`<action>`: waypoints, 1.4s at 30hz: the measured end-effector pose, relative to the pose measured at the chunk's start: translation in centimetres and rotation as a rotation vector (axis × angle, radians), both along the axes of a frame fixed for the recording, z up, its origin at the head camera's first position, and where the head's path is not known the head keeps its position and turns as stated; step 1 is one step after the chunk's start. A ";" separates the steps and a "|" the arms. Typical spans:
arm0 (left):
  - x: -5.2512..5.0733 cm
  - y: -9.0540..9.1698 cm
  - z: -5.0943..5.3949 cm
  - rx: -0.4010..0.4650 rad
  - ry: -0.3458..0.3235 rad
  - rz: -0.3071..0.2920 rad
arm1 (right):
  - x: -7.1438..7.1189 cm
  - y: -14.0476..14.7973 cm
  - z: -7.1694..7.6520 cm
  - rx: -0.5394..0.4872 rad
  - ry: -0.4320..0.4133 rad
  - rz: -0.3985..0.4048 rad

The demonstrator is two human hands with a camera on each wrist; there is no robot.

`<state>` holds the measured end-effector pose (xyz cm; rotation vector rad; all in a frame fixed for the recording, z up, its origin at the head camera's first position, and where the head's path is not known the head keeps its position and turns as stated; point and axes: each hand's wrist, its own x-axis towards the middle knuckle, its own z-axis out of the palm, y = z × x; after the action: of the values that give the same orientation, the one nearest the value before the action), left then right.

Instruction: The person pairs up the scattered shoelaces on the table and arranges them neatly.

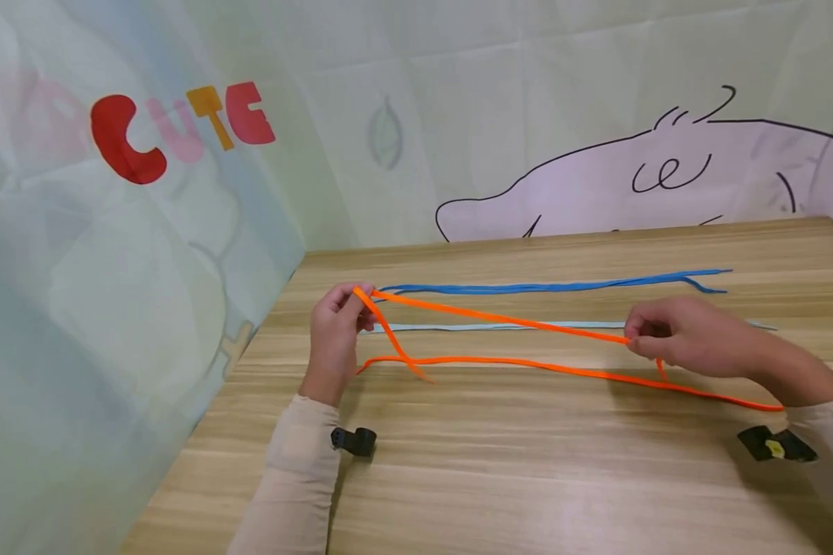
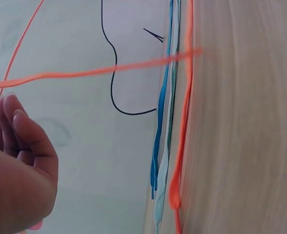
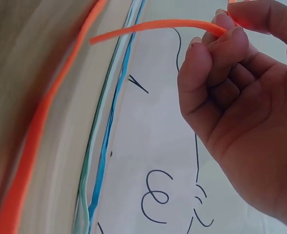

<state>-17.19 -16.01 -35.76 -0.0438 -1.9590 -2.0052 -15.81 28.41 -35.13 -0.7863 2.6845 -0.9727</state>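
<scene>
An orange shoelace [image 1: 500, 317] is stretched between my two hands above the table. My left hand [image 1: 336, 327] pinches it near one end, and a short tail hangs down from the fingers. My right hand [image 1: 701, 339] pinches it near the other end between thumb and fingers; its loose tip [image 3: 153, 24] sticks out in the right wrist view. Below the stretched lace, a second orange shoelace [image 1: 500, 361] lies lengthwise on the table. Behind that lie a pale blue shoelace [image 1: 458, 327], partly covered by the raised lace and right hand, and blue shoelaces [image 1: 527, 289] side by side.
The wooden table [image 1: 472, 478] meets a printed cloth backdrop [image 1: 403, 92] at its back and left edges. Black camera mounts [image 1: 355, 442] sit at both wrists, over the light sleeves [image 1: 291, 470].
</scene>
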 end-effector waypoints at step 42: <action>-0.3 -3.1 0.2 -0.080 -0.170 0.014 | 0.1 4.6 1.7 0.122 -0.014 -0.077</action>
<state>-17.45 -19.14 -35.60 0.1250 -2.1364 -1.9785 -15.74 32.98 -33.44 -0.6540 2.7498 -0.8177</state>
